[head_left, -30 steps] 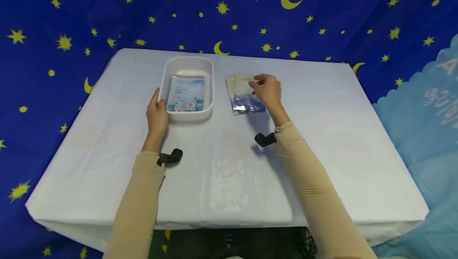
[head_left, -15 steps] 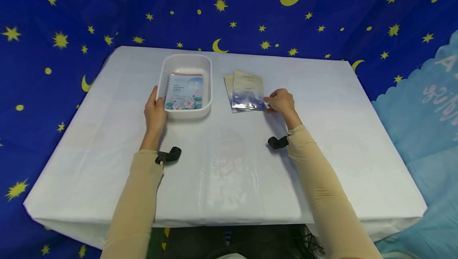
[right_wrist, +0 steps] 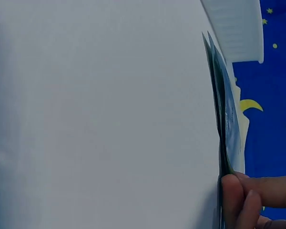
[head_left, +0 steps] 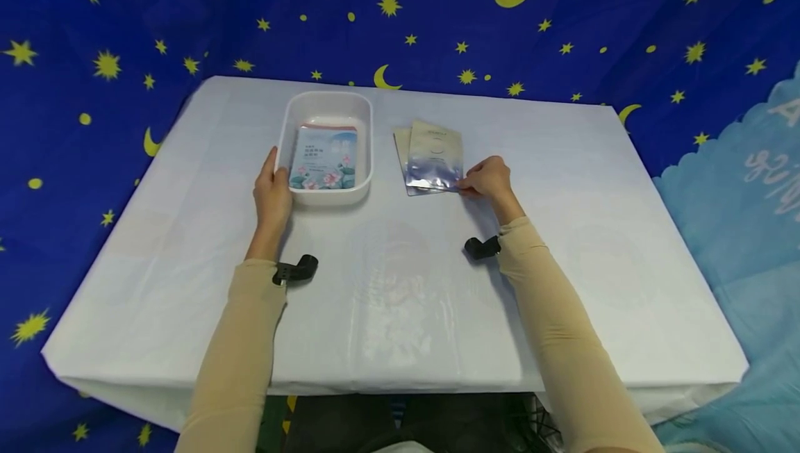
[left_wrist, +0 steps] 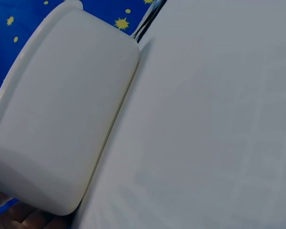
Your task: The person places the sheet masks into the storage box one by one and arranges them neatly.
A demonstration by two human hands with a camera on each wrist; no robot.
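Note:
On the left, a white plastic tub [head_left: 294,197] holds a pale blue sachet [head_left: 325,158] printed with pink lotus flowers. My left hand [head_left: 272,196] grips the tub's left side near the front corner, its thumb at the rim. In the left wrist view, its fingers [left_wrist: 28,218] show past the tub's wall. To the right of the tub lie two overlapping foil sheet mask sachets, cream fading to violet. My right hand [head_left: 490,178] pinches the lower right corner of the top sachet [head_left: 435,151]; the lower sachet [head_left: 401,144] is mostly covered.
A white cloth covers the table [head_left: 400,286]. Behind it hangs a dark blue curtain [head_left: 425,22] with yellow stars and moons, and a light blue cloth [head_left: 744,182] hangs at the right. Black wrist cameras sit on both forearms.
My right hand has come away from over the sachets, down and right to the top sachet's lower right corner, and pinches it now. My left hand has stayed at the tub.

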